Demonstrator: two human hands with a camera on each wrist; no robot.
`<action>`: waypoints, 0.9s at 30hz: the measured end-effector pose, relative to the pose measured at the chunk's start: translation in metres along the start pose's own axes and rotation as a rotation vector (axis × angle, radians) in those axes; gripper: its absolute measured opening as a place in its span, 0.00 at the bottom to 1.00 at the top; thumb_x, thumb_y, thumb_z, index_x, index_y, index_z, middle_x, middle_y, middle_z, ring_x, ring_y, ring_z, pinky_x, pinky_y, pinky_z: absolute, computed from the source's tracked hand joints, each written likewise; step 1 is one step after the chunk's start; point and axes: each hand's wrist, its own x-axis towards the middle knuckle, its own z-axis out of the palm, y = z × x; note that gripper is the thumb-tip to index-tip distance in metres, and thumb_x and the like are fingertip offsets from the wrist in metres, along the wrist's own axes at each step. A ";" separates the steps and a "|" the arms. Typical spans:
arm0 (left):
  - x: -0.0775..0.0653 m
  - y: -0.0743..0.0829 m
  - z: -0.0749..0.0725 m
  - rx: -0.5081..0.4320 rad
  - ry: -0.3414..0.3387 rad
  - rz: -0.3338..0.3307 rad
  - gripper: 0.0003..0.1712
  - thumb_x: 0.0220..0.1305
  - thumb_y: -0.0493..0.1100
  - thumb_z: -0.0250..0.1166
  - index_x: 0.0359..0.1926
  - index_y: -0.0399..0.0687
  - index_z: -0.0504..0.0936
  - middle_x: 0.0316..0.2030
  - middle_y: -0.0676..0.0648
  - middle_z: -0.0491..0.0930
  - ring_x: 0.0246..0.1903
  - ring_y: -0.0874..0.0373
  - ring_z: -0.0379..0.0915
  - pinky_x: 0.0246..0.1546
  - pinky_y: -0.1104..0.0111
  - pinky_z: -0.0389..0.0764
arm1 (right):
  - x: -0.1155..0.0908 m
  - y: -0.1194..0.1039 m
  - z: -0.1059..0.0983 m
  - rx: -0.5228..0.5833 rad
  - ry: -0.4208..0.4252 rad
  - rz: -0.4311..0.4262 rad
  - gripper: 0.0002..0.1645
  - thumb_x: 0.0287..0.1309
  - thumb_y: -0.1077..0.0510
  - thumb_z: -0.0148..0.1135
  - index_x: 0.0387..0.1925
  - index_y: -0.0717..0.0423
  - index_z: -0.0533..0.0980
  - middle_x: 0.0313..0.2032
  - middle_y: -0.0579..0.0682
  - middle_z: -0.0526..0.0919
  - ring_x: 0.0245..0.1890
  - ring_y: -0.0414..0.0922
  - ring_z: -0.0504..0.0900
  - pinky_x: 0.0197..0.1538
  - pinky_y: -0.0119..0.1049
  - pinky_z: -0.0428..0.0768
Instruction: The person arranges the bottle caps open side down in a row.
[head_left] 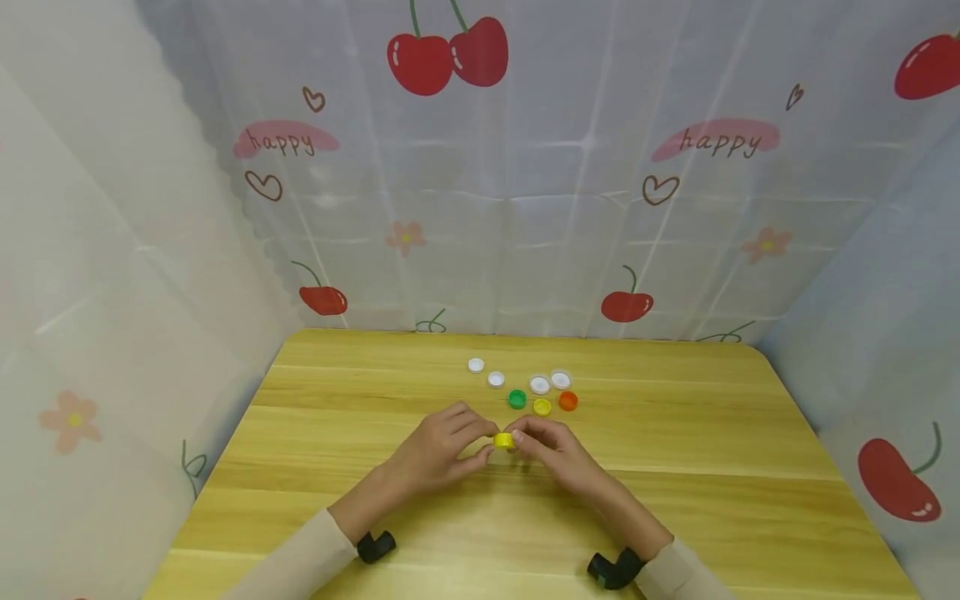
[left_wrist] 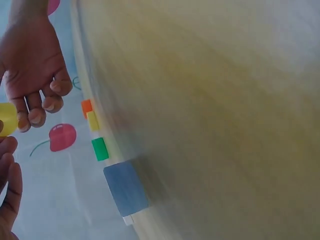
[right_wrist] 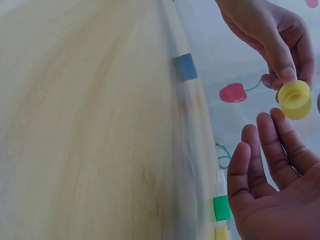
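A yellow bottle cap [head_left: 503,440] is held above the table between both hands. My left hand [head_left: 444,446] pinches its left side with thumb and fingers; the right wrist view shows this grip on the yellow cap [right_wrist: 295,100]. From the other side my right hand [head_left: 558,450] holds the cap with thumb and index finger, its remaining fingers loosely bent in the left wrist view. Beyond the hands lie a green cap [head_left: 517,399], another yellow cap [head_left: 542,407] and an orange cap [head_left: 568,401].
Several white round caps [head_left: 540,384] lie farther back on the wooden table [head_left: 360,375]. A blue block [left_wrist: 126,188] appears in both wrist views; I cannot find it in the head view. A printed curtain [head_left: 495,200] encloses the table's back and sides.
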 end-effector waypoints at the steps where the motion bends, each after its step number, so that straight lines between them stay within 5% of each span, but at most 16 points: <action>1: 0.000 0.000 0.000 0.012 0.009 0.030 0.13 0.65 0.42 0.77 0.50 0.50 0.88 0.44 0.55 0.89 0.44 0.63 0.82 0.46 0.75 0.85 | 0.001 0.001 0.000 0.011 -0.011 -0.001 0.15 0.85 0.57 0.51 0.52 0.57 0.83 0.46 0.69 0.83 0.46 0.59 0.82 0.52 0.42 0.84; 5: 0.001 0.001 0.000 0.030 0.034 0.087 0.14 0.65 0.42 0.77 0.50 0.49 0.88 0.44 0.54 0.90 0.42 0.62 0.82 0.45 0.77 0.85 | 0.002 0.004 -0.001 0.037 -0.034 -0.008 0.14 0.83 0.59 0.53 0.51 0.59 0.83 0.45 0.69 0.84 0.46 0.56 0.85 0.52 0.41 0.85; 12: 0.000 0.002 0.000 0.017 0.031 0.065 0.14 0.65 0.42 0.78 0.50 0.49 0.88 0.44 0.55 0.90 0.44 0.63 0.82 0.46 0.77 0.85 | 0.002 0.004 -0.002 0.032 -0.029 -0.016 0.14 0.83 0.58 0.54 0.50 0.60 0.84 0.45 0.70 0.85 0.45 0.56 0.85 0.52 0.41 0.86; 15: -0.001 0.003 0.000 -0.025 -0.004 -0.003 0.14 0.68 0.44 0.76 0.52 0.50 0.88 0.46 0.55 0.90 0.46 0.63 0.82 0.48 0.76 0.85 | 0.001 0.001 -0.001 0.016 -0.002 -0.012 0.12 0.81 0.59 0.56 0.51 0.58 0.84 0.45 0.67 0.86 0.43 0.55 0.85 0.49 0.40 0.87; 21: -0.006 0.008 -0.002 -0.191 -0.053 -0.243 0.16 0.69 0.50 0.77 0.54 0.55 0.88 0.46 0.55 0.90 0.46 0.63 0.80 0.45 0.76 0.84 | 0.000 0.001 0.005 -0.091 0.097 -0.082 0.10 0.74 0.60 0.68 0.54 0.51 0.84 0.47 0.55 0.89 0.40 0.44 0.84 0.47 0.35 0.85; 27: -0.009 0.008 0.000 -0.238 -0.048 -0.309 0.16 0.67 0.50 0.78 0.54 0.58 0.88 0.45 0.57 0.90 0.45 0.65 0.80 0.43 0.76 0.84 | -0.001 0.002 0.008 -0.178 0.142 -0.122 0.14 0.69 0.58 0.73 0.54 0.44 0.85 0.48 0.49 0.90 0.45 0.46 0.84 0.51 0.38 0.85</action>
